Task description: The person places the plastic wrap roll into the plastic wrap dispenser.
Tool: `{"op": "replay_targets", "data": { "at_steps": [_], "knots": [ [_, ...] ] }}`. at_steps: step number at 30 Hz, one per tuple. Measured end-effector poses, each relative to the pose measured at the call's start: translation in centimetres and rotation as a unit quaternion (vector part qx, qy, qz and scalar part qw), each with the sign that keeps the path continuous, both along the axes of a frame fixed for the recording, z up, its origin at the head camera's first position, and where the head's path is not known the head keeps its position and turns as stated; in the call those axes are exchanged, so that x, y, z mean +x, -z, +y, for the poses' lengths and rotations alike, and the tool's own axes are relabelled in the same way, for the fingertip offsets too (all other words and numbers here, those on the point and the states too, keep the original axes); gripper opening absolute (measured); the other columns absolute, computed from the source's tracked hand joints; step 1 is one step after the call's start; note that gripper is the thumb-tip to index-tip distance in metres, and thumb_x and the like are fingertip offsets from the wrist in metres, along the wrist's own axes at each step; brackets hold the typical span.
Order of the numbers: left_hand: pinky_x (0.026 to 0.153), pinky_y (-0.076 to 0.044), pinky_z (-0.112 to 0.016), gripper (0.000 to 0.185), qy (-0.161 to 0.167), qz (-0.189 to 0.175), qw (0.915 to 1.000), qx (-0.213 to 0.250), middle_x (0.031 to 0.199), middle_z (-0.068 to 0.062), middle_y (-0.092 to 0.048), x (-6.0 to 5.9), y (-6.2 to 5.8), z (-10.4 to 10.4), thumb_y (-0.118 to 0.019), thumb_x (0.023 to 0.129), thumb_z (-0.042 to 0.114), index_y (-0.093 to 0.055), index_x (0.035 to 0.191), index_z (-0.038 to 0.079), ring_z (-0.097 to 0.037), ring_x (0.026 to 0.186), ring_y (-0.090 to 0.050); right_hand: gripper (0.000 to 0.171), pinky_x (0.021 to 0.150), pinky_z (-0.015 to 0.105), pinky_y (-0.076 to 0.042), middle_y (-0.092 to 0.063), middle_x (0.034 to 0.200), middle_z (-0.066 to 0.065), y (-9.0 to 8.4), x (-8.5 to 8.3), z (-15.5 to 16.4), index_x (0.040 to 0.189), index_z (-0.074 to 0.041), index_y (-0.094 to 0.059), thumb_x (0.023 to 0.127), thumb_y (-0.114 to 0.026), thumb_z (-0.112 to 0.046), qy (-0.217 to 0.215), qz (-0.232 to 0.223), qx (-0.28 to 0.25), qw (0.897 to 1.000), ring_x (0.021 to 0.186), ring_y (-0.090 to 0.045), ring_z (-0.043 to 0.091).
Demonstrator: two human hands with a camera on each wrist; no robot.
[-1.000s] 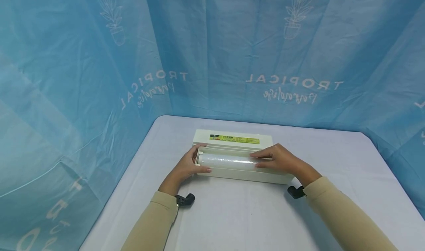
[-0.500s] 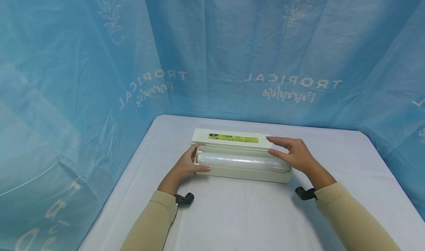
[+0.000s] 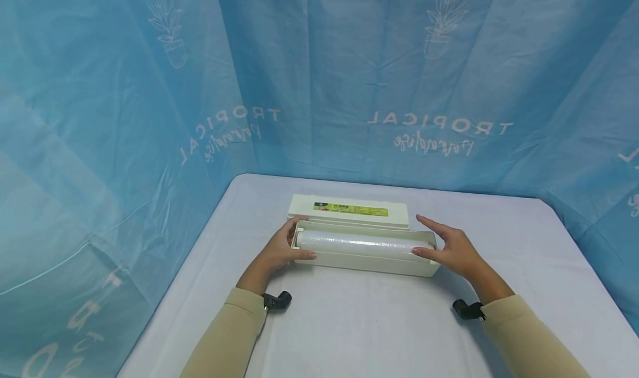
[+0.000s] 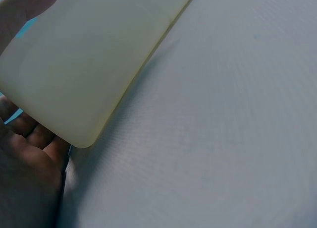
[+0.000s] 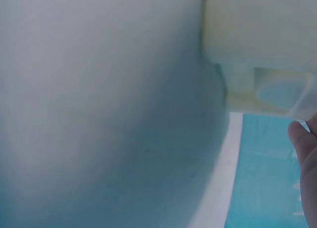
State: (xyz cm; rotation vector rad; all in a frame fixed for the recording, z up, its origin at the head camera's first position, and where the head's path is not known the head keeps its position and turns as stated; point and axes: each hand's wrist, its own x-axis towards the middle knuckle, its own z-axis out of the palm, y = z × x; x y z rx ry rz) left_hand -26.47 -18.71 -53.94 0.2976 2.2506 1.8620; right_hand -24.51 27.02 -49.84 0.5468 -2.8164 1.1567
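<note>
A cream dispenser box (image 3: 364, 262) lies crosswise on the white table (image 3: 359, 328), its lid (image 3: 349, 216) folded flat behind it. A roll of clear film (image 3: 359, 241) rests inside. My left hand (image 3: 285, 246) grips the box's left end, thumb on the front rim and fingers behind. My right hand (image 3: 446, 246) is at the right end with straight, spread fingers and its thumb by the front rim. The left wrist view shows the box (image 4: 84, 64) against my palm (image 4: 25, 163). In the right wrist view the box end (image 5: 262, 49) sits beyond one fingertip (image 5: 304, 143).
Blue printed curtains (image 3: 349, 89) close in the table at the back and both sides. A yellow-green label (image 3: 351, 207) runs along the lid. Small black cameras sit at my left wrist (image 3: 277, 300) and right wrist (image 3: 466, 310). Bare tablecloth lies in front of the box.
My right hand left the top of the film roll, passed over the lid and came down at the box's right end. The left hand and the box stayed put.
</note>
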Motion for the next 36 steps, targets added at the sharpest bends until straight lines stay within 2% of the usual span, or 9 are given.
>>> {"op": "replay_targets", "data": {
  "at_steps": [15,20,29,36],
  "knots": [
    [0.094,-0.058,-0.044,0.107,-0.005,0.006,1.0000,-0.003,0.140,-0.007,-0.059,0.1,0.0,0.1,-0.102,0.069,0.014,-0.044,0.158,0.022,-0.031,0.117,-0.064,0.104,0.110,0.070,-0.036,-0.045,0.159,0.021,1.3,0.6,1.2,0.159,-0.008,-0.047,0.074,-0.099,-0.039,-0.020,-0.019,-0.019,0.999,0.145,-0.039,0.048],
    [0.094,-0.058,-0.043,0.109,-0.005,0.006,1.0000,-0.004,0.139,-0.007,-0.060,0.1,0.0,0.1,-0.103,0.067,0.017,-0.044,0.159,0.022,-0.030,0.116,-0.064,0.108,0.109,0.066,-0.039,-0.046,0.158,0.020,1.6,0.8,1.6,0.158,-0.007,-0.048,0.070,-0.101,-0.038,-0.019,-0.021,-0.027,0.999,0.141,-0.045,0.048],
    [0.093,-0.058,-0.043,0.110,0.000,0.005,1.0000,-0.002,0.140,-0.008,-0.059,0.1,0.1,0.0,-0.102,0.068,0.016,-0.042,0.160,0.021,-0.031,0.117,-0.064,0.109,0.108,0.069,-0.037,-0.045,0.159,0.019,2.1,1.0,2.1,0.160,-0.004,-0.044,0.073,-0.099,-0.040,-0.018,-0.055,-0.035,0.998,0.141,-0.046,0.046],
    [0.093,-0.058,-0.044,0.111,0.004,0.012,0.9999,-0.007,0.141,-0.007,-0.059,0.2,0.0,0.0,-0.102,0.069,0.017,-0.041,0.161,0.019,-0.031,0.117,-0.064,0.112,0.109,0.067,-0.038,-0.044,0.159,0.021,2.2,1.1,2.1,0.162,-0.003,-0.038,0.075,-0.099,-0.039,-0.018,-0.068,-0.045,0.997,0.140,-0.048,0.044]
  ]
}}
